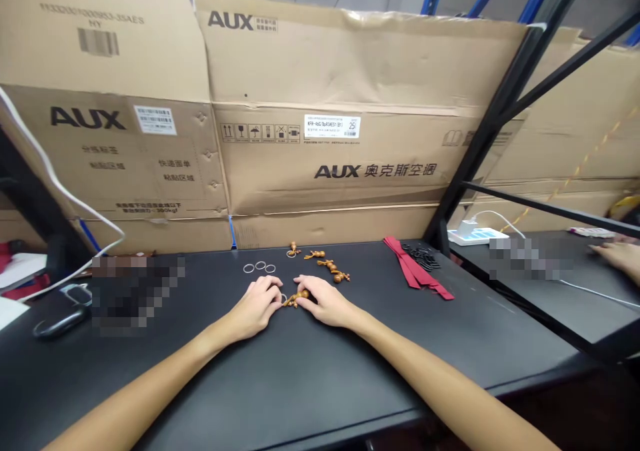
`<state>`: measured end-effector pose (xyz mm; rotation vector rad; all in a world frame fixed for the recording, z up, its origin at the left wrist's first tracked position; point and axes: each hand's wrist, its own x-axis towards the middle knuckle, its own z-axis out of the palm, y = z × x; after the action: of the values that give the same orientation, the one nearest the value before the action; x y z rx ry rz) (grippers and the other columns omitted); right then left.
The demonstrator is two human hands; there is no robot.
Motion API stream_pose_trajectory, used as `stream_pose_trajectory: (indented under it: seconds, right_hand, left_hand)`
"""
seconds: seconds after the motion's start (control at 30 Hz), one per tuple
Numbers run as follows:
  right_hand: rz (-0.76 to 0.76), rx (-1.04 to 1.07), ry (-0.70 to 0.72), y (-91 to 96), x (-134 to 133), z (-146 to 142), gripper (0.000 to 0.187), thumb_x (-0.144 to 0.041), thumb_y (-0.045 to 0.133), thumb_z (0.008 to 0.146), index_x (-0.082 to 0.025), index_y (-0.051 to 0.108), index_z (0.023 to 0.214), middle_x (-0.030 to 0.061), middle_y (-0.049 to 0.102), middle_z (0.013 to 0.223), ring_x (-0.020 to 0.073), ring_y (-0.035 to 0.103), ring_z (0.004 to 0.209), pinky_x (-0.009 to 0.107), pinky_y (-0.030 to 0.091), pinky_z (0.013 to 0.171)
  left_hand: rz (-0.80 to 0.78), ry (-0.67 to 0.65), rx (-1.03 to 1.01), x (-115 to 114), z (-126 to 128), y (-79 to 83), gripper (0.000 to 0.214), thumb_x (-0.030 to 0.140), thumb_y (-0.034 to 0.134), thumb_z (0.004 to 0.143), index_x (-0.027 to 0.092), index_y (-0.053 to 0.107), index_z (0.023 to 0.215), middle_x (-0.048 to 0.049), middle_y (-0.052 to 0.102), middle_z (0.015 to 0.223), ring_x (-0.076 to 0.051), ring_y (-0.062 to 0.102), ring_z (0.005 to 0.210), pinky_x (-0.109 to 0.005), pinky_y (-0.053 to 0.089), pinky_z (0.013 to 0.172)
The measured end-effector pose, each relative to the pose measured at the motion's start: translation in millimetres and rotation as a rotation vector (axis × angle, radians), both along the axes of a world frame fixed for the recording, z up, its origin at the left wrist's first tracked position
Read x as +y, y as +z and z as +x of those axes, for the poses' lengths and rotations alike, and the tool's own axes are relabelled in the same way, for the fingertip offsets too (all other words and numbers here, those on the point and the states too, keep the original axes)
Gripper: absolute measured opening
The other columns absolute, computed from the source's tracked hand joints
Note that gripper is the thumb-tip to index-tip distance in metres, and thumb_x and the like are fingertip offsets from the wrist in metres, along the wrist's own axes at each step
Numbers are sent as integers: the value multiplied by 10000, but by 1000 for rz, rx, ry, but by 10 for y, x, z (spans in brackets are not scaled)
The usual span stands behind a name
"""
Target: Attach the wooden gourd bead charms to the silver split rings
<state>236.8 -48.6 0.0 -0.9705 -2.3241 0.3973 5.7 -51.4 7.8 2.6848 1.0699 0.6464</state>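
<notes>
My left hand (pixel 259 306) pinches a silver key ring (pixel 284 298) near the middle of the black table, its fingers closed. Facing it, my right hand (pixel 326 300) is closed on a small brown wooden gourd pendant (pixel 296 298) with a cord loop. The ring and the cord loop meet between my fingertips; whether they are linked I cannot tell. Three loose key rings (pixel 260 266) lie beyond my left hand. Farther back, one gourd pendant (pixel 293 246) lies with a ring at it, and several more pendants (pixel 327 264) lie in a slanting row beyond my right hand.
Red ribbon strips (pixel 417 271) and a heap of black cords (pixel 423 256) lie at the back right. Cardboard boxes (pixel 330 71) wall the rear. Black shelf posts (pixel 480 124) stand beside the table. A white cable (pixel 75 198) hangs left; another person's hand (pixel 620 254) is far right.
</notes>
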Motion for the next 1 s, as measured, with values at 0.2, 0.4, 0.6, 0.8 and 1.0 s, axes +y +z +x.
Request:
stream_pose_trajectory:
  seconds: [0.2, 0.4, 0.6, 0.8, 1.0]
  right_hand:
    - [9, 20, -86, -79, 102, 29, 67, -254, 533, 898, -194, 557, 915, 85, 640, 1023, 233, 546, 1169, 373, 437, 973]
    - [110, 46, -106, -21, 1, 57, 172, -329, 646, 827, -199, 561, 901, 101, 584, 1137, 230, 538, 1123, 388, 436, 968]
    - [238, -43, -171, 9, -78, -9, 134, -295, 617, 839, -190, 619, 755, 121, 560, 1194, 259, 486, 1165, 435, 417, 992]
    - [188, -127, -336, -66, 2, 6, 348, -366, 617, 846, -157, 620, 1125, 171, 468, 1353, 303, 409, 1278, 478, 379, 1054]
    - [47, -197, -176, -27, -53, 25, 468, -463, 545, 891, -177, 571, 1261, 147, 465, 1404, 280, 415, 1314, 451, 346, 1095]
  left_hand:
    - [-2, 2, -2, -21, 1, 20, 163, 192, 416, 935, 194, 517, 807, -68, 530, 1132, -229, 485, 1073, -422, 402, 929]
    - [93, 62, -28, -85, 17, 50, 150, 291, 542, 887, 191, 514, 779, -71, 546, 1070, -228, 514, 989, -408, 431, 870]
    - [167, 102, 21, -83, 24, 7, 167, 339, 541, 894, 194, 592, 828, -96, 563, 1179, -276, 493, 1145, -444, 432, 922]
    - [151, 173, 45, -30, -11, -78, 331, 396, 522, 909, 190, 577, 1162, -129, 528, 1303, -296, 473, 1233, -469, 412, 1001]
    - [107, 152, 106, -25, -25, -78, 392, 436, 465, 936, 183, 582, 1212, -116, 567, 1307, -275, 502, 1233, -437, 404, 1036]
